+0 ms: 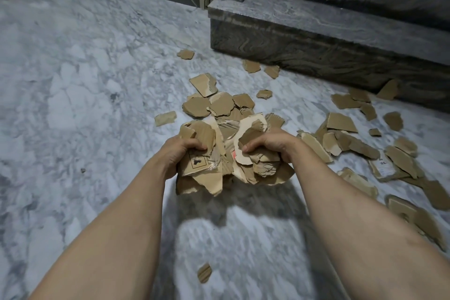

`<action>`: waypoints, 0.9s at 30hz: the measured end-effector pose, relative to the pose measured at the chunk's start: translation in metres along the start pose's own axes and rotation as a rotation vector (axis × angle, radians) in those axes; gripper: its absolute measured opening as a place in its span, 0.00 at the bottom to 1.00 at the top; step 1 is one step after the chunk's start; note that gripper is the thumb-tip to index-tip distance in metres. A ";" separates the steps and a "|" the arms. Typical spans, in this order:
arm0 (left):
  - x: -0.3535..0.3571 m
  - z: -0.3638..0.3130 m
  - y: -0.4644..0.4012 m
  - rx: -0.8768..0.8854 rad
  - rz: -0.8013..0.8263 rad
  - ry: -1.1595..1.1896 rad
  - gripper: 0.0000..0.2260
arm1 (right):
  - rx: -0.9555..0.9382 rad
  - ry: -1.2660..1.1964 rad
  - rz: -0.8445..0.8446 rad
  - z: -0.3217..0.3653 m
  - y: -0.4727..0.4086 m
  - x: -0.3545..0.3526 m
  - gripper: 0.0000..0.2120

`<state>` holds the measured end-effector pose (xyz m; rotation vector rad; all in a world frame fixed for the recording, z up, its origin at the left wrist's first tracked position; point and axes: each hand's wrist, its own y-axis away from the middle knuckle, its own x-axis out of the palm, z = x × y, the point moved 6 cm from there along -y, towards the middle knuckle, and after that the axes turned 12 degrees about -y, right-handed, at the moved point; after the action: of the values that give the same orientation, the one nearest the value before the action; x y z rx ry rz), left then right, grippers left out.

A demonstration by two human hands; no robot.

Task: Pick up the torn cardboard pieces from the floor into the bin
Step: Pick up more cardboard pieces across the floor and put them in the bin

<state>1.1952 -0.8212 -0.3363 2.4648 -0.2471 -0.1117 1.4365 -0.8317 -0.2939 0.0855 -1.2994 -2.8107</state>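
I have a bundle of torn cardboard pieces [226, 161] lifted off the marble floor [85, 80], its shadow falling below it. My left hand [179, 153] has its fingers curled over the bundle's left side, and my right hand [270, 146] clamps the right side the same way. I judge the job is only partly done. Plenty is left: a cluster [219, 102] just beyond the bundle, a long scatter [360, 143] to the right running toward the dark stone step [316, 39], and one small scrap [204, 273] near me. No bin shows in this view, so I cannot tell what it holds.
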 end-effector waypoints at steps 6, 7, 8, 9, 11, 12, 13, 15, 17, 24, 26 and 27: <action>-0.023 0.001 0.008 -0.038 -0.029 0.069 0.29 | -0.037 -0.084 -0.130 0.017 0.024 -0.007 0.05; -0.025 -0.002 0.008 -0.041 -0.030 0.074 0.27 | -0.051 -0.105 -0.152 0.024 0.027 -0.008 0.06; -0.028 -0.004 0.008 -0.047 -0.027 0.081 0.25 | -0.064 -0.131 -0.175 0.031 0.030 -0.008 0.06; -0.032 -0.004 0.011 -0.059 -0.023 0.088 0.22 | -0.080 -0.142 -0.200 0.038 0.034 -0.009 0.06; -0.041 0.004 0.020 -0.105 -0.005 0.083 0.24 | -0.098 -0.124 -0.248 0.048 0.039 -0.011 0.07; -0.045 0.010 0.026 -0.129 -0.004 0.067 0.27 | -0.085 -0.106 -0.252 0.050 0.042 -0.010 0.07; -0.049 0.018 0.032 -0.150 -0.019 0.056 0.30 | -0.064 -0.080 -0.235 0.048 0.044 -0.008 0.07; -0.055 0.034 0.039 -0.166 -0.058 0.085 0.29 | -0.023 -0.024 -0.189 0.043 0.044 -0.002 0.06; -0.054 0.049 0.044 -0.180 -0.102 0.117 0.24 | 0.009 0.038 -0.140 0.033 0.039 0.005 0.05; -0.059 0.112 0.052 -0.234 -0.263 0.201 0.25 | -0.091 0.658 0.087 -0.030 -0.012 0.061 0.39; -0.060 0.120 0.060 -0.224 -0.302 0.202 0.25 | -0.088 0.743 0.094 -0.050 -0.025 0.073 0.44; -0.060 0.123 0.063 -0.219 -0.312 0.200 0.24 | -0.082 0.761 0.079 -0.058 -0.027 0.076 0.44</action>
<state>1.1101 -0.9316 -0.3928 2.2576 0.2263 -0.0223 1.3639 -0.8629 -0.3543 0.9595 -0.9591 -2.3511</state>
